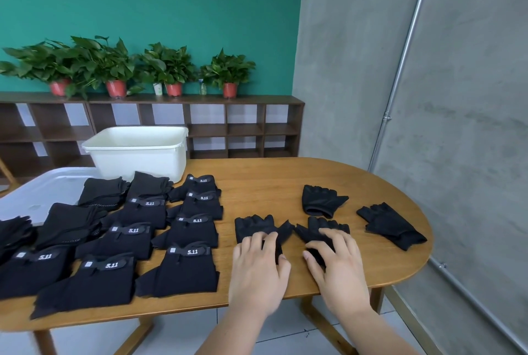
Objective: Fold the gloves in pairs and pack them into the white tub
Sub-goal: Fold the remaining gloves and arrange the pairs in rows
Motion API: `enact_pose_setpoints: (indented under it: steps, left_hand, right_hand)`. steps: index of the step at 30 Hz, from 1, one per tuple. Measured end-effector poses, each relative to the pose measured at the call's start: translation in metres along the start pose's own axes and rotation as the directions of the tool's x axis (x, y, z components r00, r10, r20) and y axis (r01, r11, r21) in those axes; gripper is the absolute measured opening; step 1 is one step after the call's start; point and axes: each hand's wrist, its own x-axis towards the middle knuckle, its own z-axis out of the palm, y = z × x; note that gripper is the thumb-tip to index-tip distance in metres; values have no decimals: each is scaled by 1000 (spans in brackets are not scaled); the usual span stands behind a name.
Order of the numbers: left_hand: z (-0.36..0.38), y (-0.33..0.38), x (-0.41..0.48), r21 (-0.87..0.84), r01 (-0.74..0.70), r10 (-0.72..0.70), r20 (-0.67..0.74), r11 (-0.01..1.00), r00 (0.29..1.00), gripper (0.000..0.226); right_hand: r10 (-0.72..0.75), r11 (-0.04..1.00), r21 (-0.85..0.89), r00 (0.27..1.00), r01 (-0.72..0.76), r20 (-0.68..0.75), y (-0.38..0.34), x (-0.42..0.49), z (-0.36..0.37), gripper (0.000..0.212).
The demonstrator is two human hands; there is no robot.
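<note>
Two black fingerless gloves lie side by side near the table's front edge. My left hand rests flat on the left glove, fingers spread. My right hand lies on the right glove, thumb curled at its cuff. Two more loose gloves sit further right: one behind my hands and one near the table's right end. Several folded black gloves with "5.11" labels lie in rows on the left. The white tub stands at the back left of the table.
The oval wooden table ends close to a grey concrete wall on the right. A clear plastic lid lies under the far-left gloves. Behind stand a low brown shelf and several potted plants.
</note>
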Motion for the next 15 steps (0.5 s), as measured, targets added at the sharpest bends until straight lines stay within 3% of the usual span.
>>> enact_pose_setpoints:
  steps: [7, 11, 15]
  left_hand:
    - [3, -2, -1, -61, 24, -29, -79, 998, 996, 56]
    - [4, -3, -2, -114, 40, -52, -104, 993, 993, 55]
    - [0, -4, -2, -230, 37, -62, -105, 973, 993, 52]
  right_hand:
    - [200, 980, 11, 973, -200, -118, -8, -7, 1, 31]
    - [27, 997, -69, 991, -36, -128, -15, -5, -4, 13]
    - [3, 999, -47, 999, -5, -42, -34, 0, 4, 43]
